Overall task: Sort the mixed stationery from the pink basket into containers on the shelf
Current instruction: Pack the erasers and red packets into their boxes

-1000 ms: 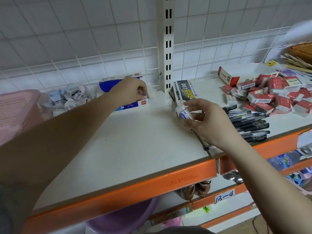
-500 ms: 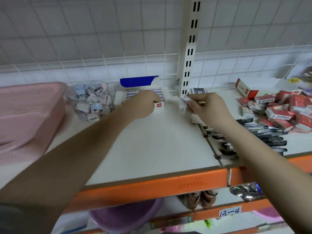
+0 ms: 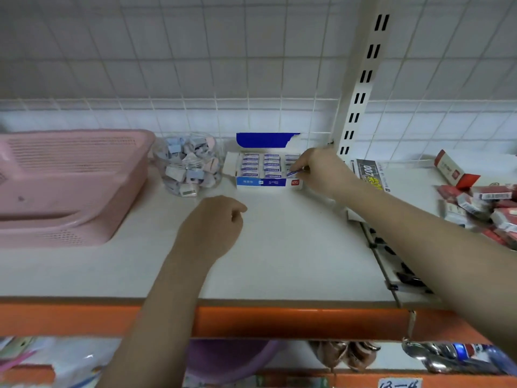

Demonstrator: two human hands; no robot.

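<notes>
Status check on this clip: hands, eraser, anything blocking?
Right hand pinches an eraser at the eraser box, right column. Left hand loosely curled, holds nothing, over the shelf. Nothing blocking.

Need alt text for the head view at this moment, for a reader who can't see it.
A person's right hand pinches a small eraser over the right end of an open eraser box on a white shelf, while the left hand hovers loosely curled and holds nothing. A clear jar and pink basket stand left of the box.
</notes>
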